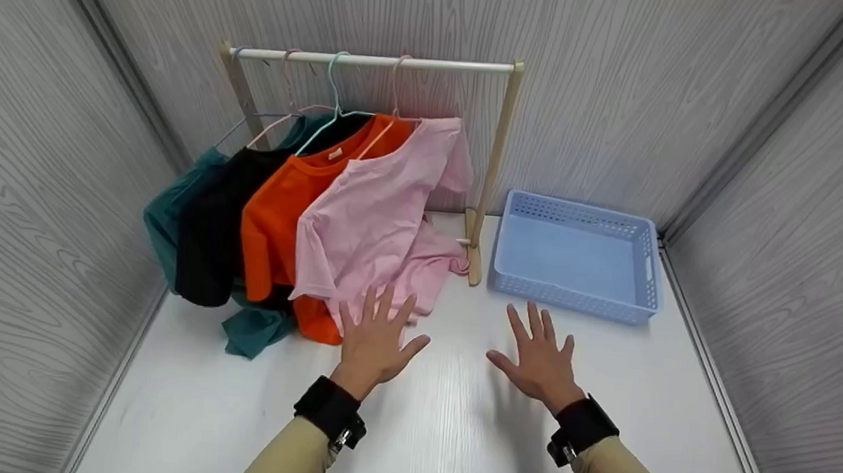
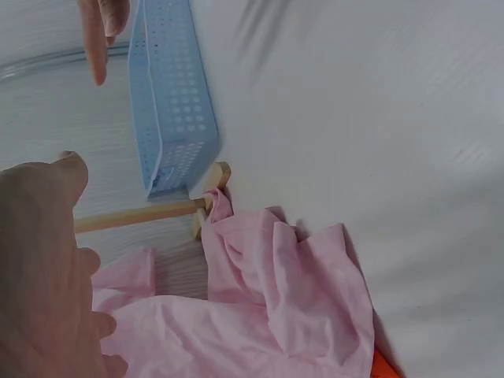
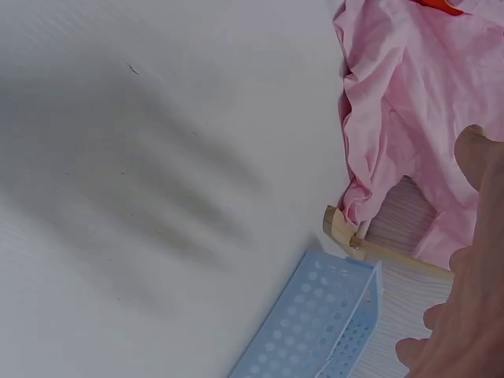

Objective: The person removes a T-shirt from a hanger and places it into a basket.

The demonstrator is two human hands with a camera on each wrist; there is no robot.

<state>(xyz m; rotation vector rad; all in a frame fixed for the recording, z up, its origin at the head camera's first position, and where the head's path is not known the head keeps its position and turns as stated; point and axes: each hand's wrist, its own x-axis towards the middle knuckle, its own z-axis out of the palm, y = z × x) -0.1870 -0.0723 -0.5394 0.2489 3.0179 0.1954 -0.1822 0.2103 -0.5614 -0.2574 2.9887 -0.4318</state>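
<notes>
Pink shirt [image 1: 370, 217], blue basket [image 1: 573, 298], grey wood-grain wall [image 1: 618, 26].

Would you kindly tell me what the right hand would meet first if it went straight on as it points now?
The right hand would probably meet the blue perforated basket first, though depth is unclear and it might pass above instead.

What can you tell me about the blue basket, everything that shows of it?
The basket is light blue, shallow and rectangular, and looks like plastic. Rows of small holes pierce its walls, a longer slot opens in its right end, and its flat floor is in full view. It sits upright on the white table, close beside the rack, to its right. The right hand is held out, fingers spread, in front of it; neither hand appears to touch it.
</notes>
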